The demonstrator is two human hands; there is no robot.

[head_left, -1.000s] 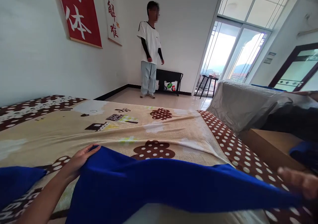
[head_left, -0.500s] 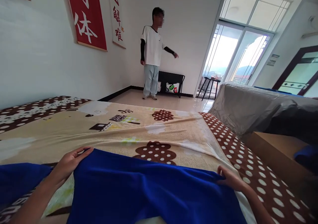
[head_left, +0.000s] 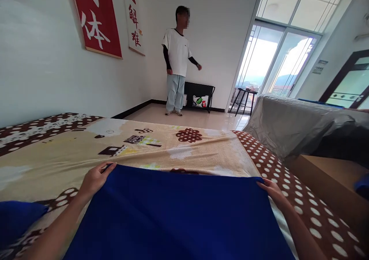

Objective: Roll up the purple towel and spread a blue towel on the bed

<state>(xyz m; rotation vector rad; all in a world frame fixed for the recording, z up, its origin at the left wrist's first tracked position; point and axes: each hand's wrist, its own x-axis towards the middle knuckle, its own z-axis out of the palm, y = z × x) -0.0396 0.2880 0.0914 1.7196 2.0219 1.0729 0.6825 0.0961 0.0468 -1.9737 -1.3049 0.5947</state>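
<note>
A blue cloth (head_left: 178, 214) is stretched between my two hands over the bed, its far edge nearly straight. My left hand (head_left: 96, 179) pinches the cloth's far left corner. At the far right corner, my right hand (head_left: 273, 192) grips the same cloth between thumb and fingers. Beneath lies a beige patterned blanket (head_left: 201, 152) with brown flower shapes. Another blue piece of fabric (head_left: 20, 217) rests on the blanket at the left, beside my left forearm.
Near the back wall stands a person (head_left: 177, 56) in a white shirt. Behind are a black rack (head_left: 198, 89) and a dark stool (head_left: 245, 98). At the right are a grey-covered object (head_left: 288, 121) and a cardboard box (head_left: 325, 179).
Both hands have moved farther forward and up, and the blue cloth's wrinkles are pulled flatter. It now covers more of the near brown flower. The person's outstretched arm has lowered slightly.
</note>
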